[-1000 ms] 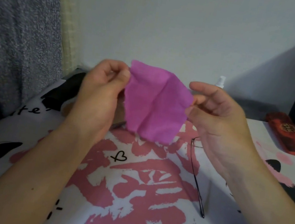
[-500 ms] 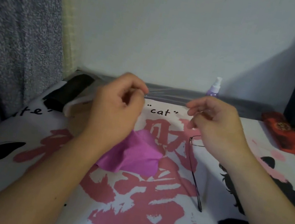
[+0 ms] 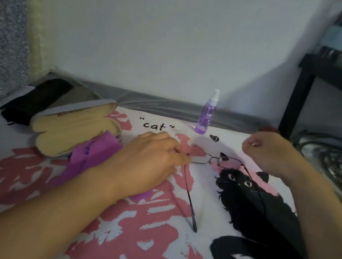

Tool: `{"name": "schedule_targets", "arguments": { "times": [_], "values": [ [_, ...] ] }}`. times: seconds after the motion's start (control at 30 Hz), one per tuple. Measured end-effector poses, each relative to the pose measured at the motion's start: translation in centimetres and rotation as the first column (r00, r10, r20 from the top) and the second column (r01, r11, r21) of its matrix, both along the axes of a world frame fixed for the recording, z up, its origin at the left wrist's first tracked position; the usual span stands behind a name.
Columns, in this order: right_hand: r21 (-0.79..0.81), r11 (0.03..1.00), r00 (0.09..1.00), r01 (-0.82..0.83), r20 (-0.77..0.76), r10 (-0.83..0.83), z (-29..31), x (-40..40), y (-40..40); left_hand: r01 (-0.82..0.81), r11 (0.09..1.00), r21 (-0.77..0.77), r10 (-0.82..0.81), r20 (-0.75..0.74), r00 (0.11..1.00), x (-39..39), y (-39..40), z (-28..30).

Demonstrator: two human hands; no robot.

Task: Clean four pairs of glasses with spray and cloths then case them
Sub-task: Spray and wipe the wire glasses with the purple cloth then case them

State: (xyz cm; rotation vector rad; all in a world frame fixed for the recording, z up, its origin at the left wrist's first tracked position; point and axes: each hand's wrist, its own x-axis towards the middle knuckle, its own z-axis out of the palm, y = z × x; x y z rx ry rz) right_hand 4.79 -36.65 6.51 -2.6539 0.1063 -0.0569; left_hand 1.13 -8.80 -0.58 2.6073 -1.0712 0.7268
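**Glasses on the printed cloth, left hand at their corner**

Fabric [image 3: 144, 250] printed in white, pink and black, with a black cat and the word "cat", covers the whole work surface. On its left side an open glasses case [image 3: 73, 132] lies with its cream lining facing up, and a dark case [image 3: 33, 100] sits behind it near the wall. A purple cleaning cloth [image 3: 95, 152] lies crumpled just in front of the open case, partly under the left forearm.

The left hand [image 3: 148, 162] rests palm down on the fabric, its fingers curled and its fingertips pinching the left corner of the thin-framed glasses [image 3: 217, 160]. The glasses sit on the fabric between the two hands, lenses toward the wall, both temples unfolded and pointing back at the person; the left temple crosses the pink print, the right one lies over the black cat.

The right hand [image 3: 269, 151] hovers just beyond the right lens, apart from the frame, with fingers loosely curled and holding nothing visible.

A small purple spray bottle [image 3: 206, 115] stands upright behind the glasses, near the wall.
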Motion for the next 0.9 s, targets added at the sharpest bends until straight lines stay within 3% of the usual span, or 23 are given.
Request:
{"name": "schedule_targets", "arguments": {
  "times": [0.1,0.17,0.27,0.47,0.6,0.73,0.9],
  "values": [
    [0.126,0.991,0.976,-0.043,-0.205,0.069,-0.7,-0.8,-0.9,-0.005,1.000,-0.009,0.005,-0.006,1.000,0.2,-0.4,-0.2],
    [0.293,0.954,0.970,-0.068,-0.206,0.132,-1.2,-1.0,-0.8,-0.003,0.999,-0.050,0.002,-0.010,1.000,0.4,-0.2,-0.1],
    [0.437,0.897,0.966,-0.064,-0.199,0.166,-1.4,-0.7,-0.2,-0.019,0.971,-0.238,-0.007,-0.105,0.994,0.3,0.5,0.2],
    [0.420,0.903,0.924,-0.092,-0.302,0.234,-0.3,0.8,1.5,-0.137,0.746,-0.651,-0.063,-0.274,0.960,-0.2,1.4,2.0],
    [0.428,0.902,0.997,-0.058,-0.019,0.073,-1.7,4.4,2.7,-0.287,0.593,-0.752,-0.069,-0.403,0.913,-0.4,2.2,2.9],
    [0.700,0.695,0.983,-0.164,0.174,0.057,-2.5,7.0,4.7,-0.369,0.368,-0.854,-0.126,-0.439,0.890,-0.4,2.3,3.3],
    [0.780,0.568,0.945,-0.263,0.328,-0.012,-1.9,8.8,6.9,-0.394,0.287,-0.873,-0.077,-0.431,0.899,-0.2,3.1,3.3]
  ]
}}
